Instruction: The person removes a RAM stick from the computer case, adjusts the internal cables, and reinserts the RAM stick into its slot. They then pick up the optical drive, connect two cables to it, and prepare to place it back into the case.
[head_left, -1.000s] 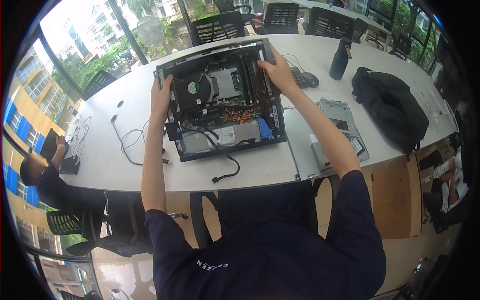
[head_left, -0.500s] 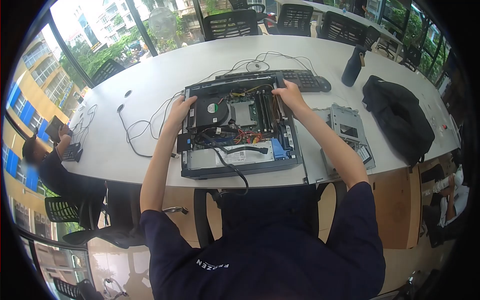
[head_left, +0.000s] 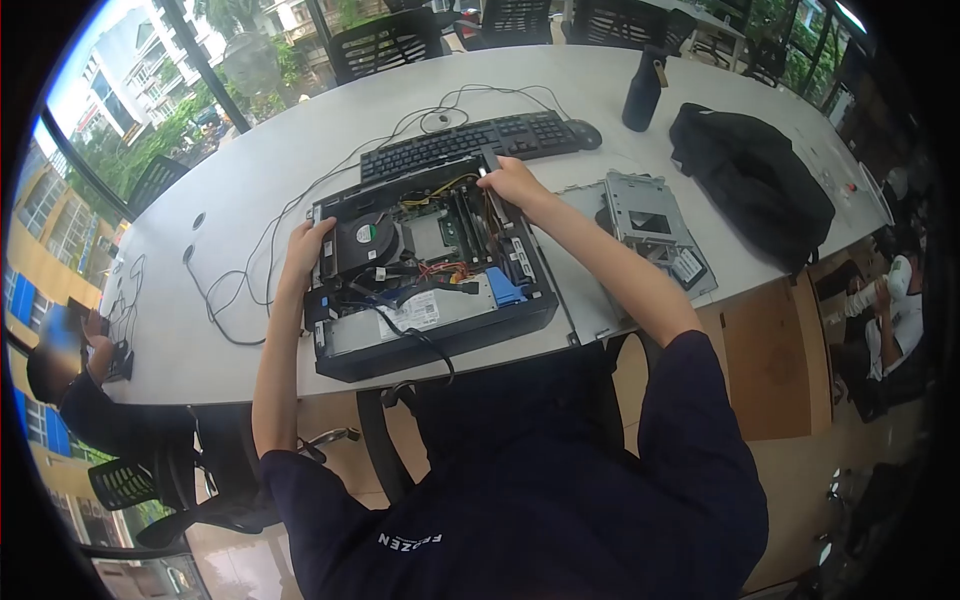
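Observation:
An opened black computer case [head_left: 430, 335] lies at the front edge of the white table, its inside facing up. A round fan [head_left: 368, 238], coloured wires, a silver power supply and a blue plastic piece [head_left: 507, 287] show in it. My left hand [head_left: 308, 245] grips the left side of the case near its far corner, thumb over the rim. On the far right corner my right hand [head_left: 513, 182] is closed round the rim. A black cable [head_left: 435, 350] hangs over the near wall of the case.
Beyond the case lie a black keyboard [head_left: 470, 140] and mouse [head_left: 583, 134]. To the right are a metal drive bracket [head_left: 645, 215], a dark bottle [head_left: 643, 92] and a black bag [head_left: 755, 185]. Cables cross the table [head_left: 240, 180]. A person [head_left: 75, 360] sits at far left.
The view has turned and shifted, so things appear further left. The case sits nearer the table's front edge relative to the keyboard, which shows more fully. Both hands still hold the case.

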